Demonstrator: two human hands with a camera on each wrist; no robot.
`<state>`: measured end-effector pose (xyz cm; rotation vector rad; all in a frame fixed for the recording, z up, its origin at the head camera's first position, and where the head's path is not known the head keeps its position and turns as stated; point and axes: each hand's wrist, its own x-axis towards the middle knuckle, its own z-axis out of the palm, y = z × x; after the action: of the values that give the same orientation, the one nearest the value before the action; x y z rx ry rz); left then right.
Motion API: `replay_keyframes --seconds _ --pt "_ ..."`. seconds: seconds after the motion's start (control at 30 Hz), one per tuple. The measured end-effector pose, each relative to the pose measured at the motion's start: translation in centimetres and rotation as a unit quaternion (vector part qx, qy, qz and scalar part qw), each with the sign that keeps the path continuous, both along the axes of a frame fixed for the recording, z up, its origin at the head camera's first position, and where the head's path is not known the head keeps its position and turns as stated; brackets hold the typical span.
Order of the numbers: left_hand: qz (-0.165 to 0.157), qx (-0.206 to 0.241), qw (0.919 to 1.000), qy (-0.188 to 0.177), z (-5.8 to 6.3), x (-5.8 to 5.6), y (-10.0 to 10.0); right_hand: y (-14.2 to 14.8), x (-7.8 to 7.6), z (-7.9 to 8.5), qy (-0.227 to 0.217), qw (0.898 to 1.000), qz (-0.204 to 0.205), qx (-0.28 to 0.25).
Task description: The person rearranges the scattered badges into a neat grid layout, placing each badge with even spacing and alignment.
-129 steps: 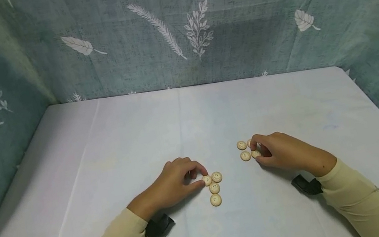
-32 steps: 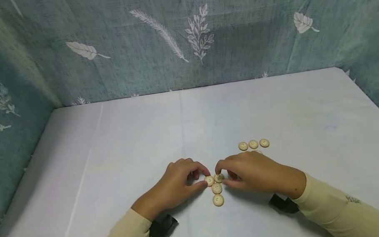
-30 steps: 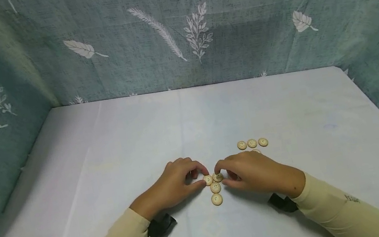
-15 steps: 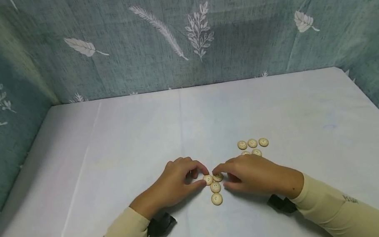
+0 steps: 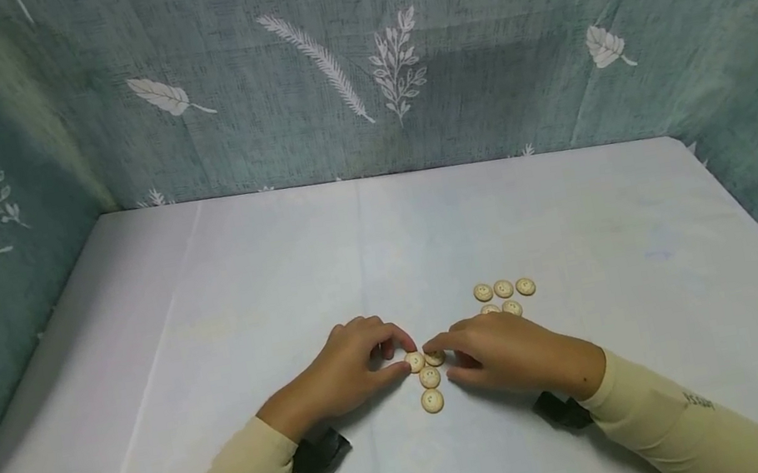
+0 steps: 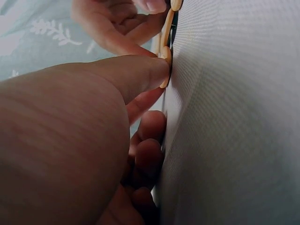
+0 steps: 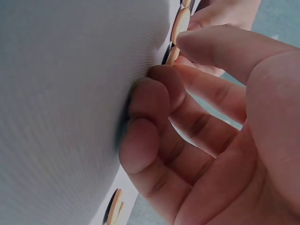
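Several round, pale wooden buttons lie flat on the white cloth. My left hand (image 5: pixel 347 369) pinches the upper left button (image 5: pixel 415 362) between thumb and index finger, at its edge. My right hand (image 5: pixel 514 352) faces it from the other side, its index fingertip on the upper right button (image 5: pixel 434 358). The right thumb (image 7: pixel 201 44) stands apart from that finger, and the other right fingers bend down to the cloth. Below this touching pair sit a middle button (image 5: pixel 430 378) and a lower button (image 5: pixel 433 401), in a line towards me.
Beyond my right hand lies a second group of buttons (image 5: pixel 503 289), the nearer ones partly covered by the hand. The white-covered table (image 5: pixel 264 274) ends at a green leaf-patterned curtain (image 5: pixel 474 84) behind and at both sides.
My right hand has come left and nearer from the far buttons to the upper right one. Its index fingertip has since slid slightly left, with the thumb farther off. My left hand stays put.
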<state>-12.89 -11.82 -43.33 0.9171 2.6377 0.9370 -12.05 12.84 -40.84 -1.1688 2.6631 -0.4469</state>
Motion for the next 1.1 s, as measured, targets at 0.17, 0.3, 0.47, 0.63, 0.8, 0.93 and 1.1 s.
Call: replay_keyframes --seconds 0.17,0.3,0.47,0.63,0.8,0.93,1.1 --pt "-0.001 0.002 1.0000 0.008 0.03 -0.22 0.02 0.02 -0.08 0.11 0.008 1.000 -0.002 0.001" --pt "0.002 -0.001 1.0000 0.001 -0.08 -0.10 -0.04 -0.06 -0.03 0.10 0.009 1.000 -0.004 -0.005" --pt "-0.002 -0.001 1.0000 0.005 -0.26 0.01 -0.04 0.09 0.13 -0.11 0.019 1.000 -0.005 -0.011" --pt "0.001 0.009 0.9998 0.017 -0.43 -0.08 -0.10 0.10 0.02 -0.18 0.031 0.999 -0.009 -0.017" --pt "-0.005 0.006 0.9999 0.013 -0.71 0.11 -0.20 0.10 0.13 -0.28 0.020 1.000 -0.009 -0.016" --pt "-0.003 0.010 0.9998 0.020 -0.54 0.08 -0.13 0.19 0.13 -0.26 0.031 0.999 -0.011 -0.016" --pt "0.001 0.008 0.9999 0.015 -0.56 0.07 -0.08 0.14 0.10 -0.28 0.030 0.999 -0.013 -0.012"
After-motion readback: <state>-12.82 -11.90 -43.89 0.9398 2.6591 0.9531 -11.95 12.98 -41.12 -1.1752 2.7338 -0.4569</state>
